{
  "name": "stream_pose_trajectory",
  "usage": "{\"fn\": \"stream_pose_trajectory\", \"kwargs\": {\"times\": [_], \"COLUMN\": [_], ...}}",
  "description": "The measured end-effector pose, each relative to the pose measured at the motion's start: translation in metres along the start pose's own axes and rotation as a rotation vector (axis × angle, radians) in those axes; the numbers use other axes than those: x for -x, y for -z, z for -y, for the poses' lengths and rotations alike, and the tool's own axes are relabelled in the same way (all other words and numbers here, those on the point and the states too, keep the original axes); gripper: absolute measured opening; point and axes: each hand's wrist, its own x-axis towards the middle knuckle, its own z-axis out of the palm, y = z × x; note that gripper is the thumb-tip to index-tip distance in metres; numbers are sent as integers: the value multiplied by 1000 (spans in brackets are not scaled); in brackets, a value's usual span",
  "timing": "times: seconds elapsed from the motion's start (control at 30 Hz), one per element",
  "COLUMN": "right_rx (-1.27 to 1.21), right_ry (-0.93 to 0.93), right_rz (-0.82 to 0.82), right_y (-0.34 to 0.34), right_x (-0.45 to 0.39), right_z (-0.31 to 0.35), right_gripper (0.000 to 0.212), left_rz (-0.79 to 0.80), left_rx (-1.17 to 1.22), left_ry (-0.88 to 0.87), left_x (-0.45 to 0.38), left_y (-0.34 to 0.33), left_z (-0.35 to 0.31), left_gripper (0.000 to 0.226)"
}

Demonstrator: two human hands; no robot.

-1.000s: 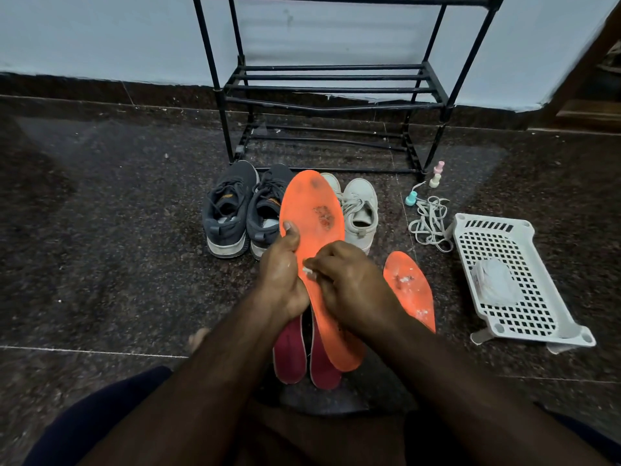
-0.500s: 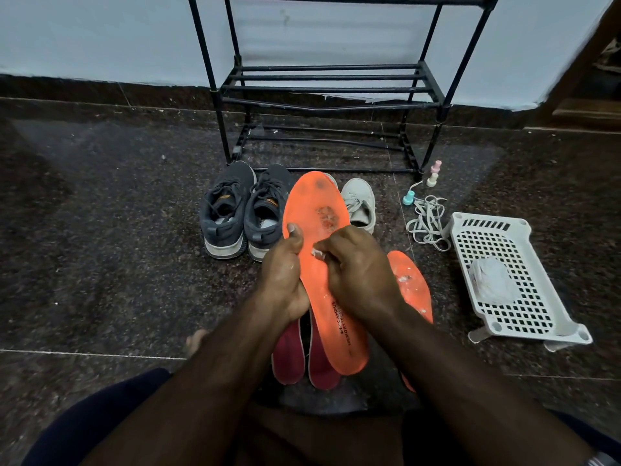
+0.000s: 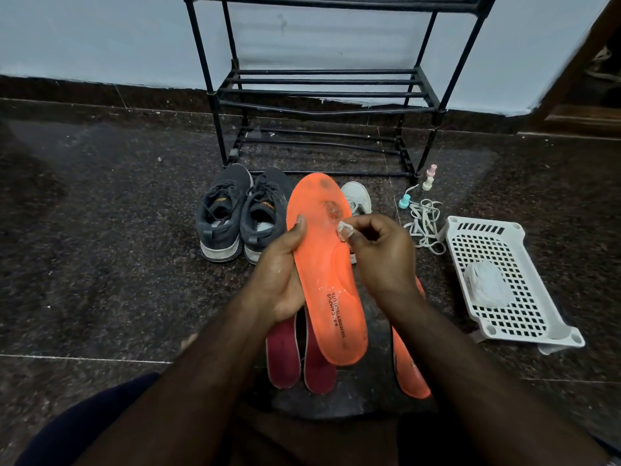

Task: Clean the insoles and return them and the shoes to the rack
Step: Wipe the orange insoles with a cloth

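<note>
White basket [image 3: 504,284] sits on the dark floor [image 3: 100,264], crumpled white wad [image 3: 487,288] inside; just left of basket, loose laces [image 3: 424,227] and three little pastel bottles [image 3: 428,178].

Home entry/hall: dark granite floor [image 3: 100,264], painted wall [image 3: 100,35], black shoe rack [image 3: 322,92] w/ sneakers [image 3: 242,213] below.

Orange insole [image 3: 327,280], smudged dark near the toe, black lettering toward the heel. Second orange insole [image 3: 408,368] beside two maroon insoles [image 3: 299,358]. Dark grey shoes [image 3: 242,213] with pale soles and small orange tongue tabs. White shoe [image 3: 357,198]. Black rack [image 3: 322,92]. White perforated basket [image 3: 504,280]. Off-white laces [image 3: 424,227]. Pastel pink, cream and teal pegs [image 3: 428,178]. Speckled dark brown floor [image 3: 100,247]; pale blue wall [image 3: 100,38].
</note>
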Motion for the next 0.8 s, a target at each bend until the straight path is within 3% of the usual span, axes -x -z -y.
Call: {"fn": "stream_pose_trajectory", "kwargs": {"times": [0.07,0.17,0.33,0.53,0.8], "right_rx": [-69,-76,351,419,362], "right_ry": [-45,-59,265,417,320], "right_rz": [-31,50,-17,169,125], "right_y": [-2,-2,12,-3,6], "right_x": [2,9,-7,13,4], "right_z": [2,7,2,-1,-1], "right_gripper": [7,3,15,17,13], "left_rz": [31,10,-56,-90,-134], "left_rx": [-3,8,15,6,-4], "left_ry": [49,70,35,61,32], "left_x": [0,0,0,0,1], "left_y": [2,2,3,4,2], "left_z": [4,9,7,8,8], "left_gripper": [55,53,53,53,59]}}
